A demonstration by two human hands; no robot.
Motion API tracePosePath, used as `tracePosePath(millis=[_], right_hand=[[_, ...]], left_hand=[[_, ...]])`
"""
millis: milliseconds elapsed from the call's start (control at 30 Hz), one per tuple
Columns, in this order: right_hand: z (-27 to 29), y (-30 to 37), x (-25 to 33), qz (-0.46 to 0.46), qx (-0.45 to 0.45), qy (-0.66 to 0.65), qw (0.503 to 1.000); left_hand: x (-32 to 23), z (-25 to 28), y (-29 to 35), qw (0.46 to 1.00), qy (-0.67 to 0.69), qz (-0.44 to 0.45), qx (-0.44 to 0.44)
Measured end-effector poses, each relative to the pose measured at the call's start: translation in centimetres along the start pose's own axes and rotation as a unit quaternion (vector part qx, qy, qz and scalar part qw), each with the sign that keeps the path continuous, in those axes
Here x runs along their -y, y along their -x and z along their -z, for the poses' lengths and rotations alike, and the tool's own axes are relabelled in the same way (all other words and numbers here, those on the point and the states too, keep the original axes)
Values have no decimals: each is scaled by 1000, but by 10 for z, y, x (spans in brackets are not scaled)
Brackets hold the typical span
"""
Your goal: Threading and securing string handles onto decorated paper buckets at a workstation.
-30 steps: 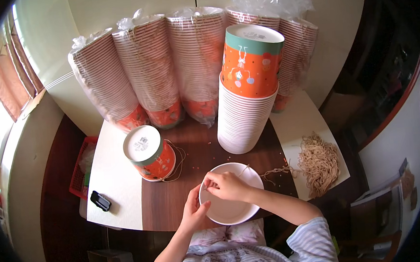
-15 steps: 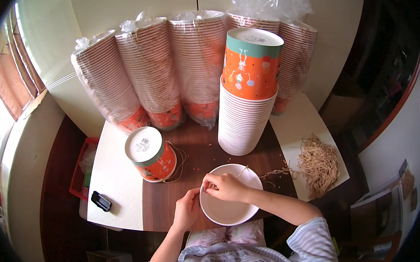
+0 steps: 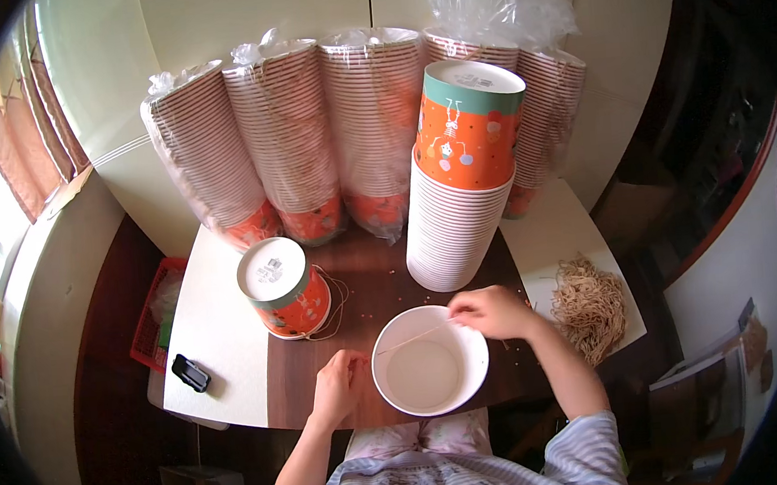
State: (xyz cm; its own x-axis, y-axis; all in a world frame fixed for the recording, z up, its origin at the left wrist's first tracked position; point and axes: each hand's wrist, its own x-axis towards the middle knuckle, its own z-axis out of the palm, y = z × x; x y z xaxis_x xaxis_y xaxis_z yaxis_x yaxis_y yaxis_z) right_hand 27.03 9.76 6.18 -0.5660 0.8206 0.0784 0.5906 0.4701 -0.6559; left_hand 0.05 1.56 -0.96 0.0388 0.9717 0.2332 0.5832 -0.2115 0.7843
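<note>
A white paper bucket [image 3: 425,375] stands with its mouth up at the table's front edge. Across its opening runs a thin piece of string [image 3: 413,338], from the left wall to the right rim. My right hand [image 3: 492,313] is at the right rim, its fingers pinched on the string's end. Just left of the bucket is my left hand [image 3: 337,386], apart from the wall, with fingers drawn together; whatever they may hold is too small to make out. An upside-down orange and green bucket [image 3: 286,290] sits at the left, loops of string beside it.
Behind rises a tall stack of nested buckets [image 3: 459,224], an orange one on top. Several plastic-wrapped stacks [image 3: 287,141] line the back. A heap of tan strings [image 3: 589,310] lies at the right, a small black case [image 3: 190,373] at the left. Small crumbs dot the tabletop [image 3: 368,275].
My right hand has moved from inside the bucket's left side to its right rim, drawing the string across the opening. My left hand has stayed beside the bucket, now slightly farther from it.
</note>
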Motion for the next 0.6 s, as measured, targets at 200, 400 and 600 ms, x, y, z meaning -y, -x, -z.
tracePosePath(millis=[200,400,600], right_hand=[[52,79,-92,-213,-19,-119,970],[38,148,-142,-277,-224,50,933],[-24,158,-84,-165,-311,183,918]], left_hand=[[24,-4,5,994,107,31,-14],[10,3,2,988,123,92,-6],[47,3,6,981,145,107,-65]])
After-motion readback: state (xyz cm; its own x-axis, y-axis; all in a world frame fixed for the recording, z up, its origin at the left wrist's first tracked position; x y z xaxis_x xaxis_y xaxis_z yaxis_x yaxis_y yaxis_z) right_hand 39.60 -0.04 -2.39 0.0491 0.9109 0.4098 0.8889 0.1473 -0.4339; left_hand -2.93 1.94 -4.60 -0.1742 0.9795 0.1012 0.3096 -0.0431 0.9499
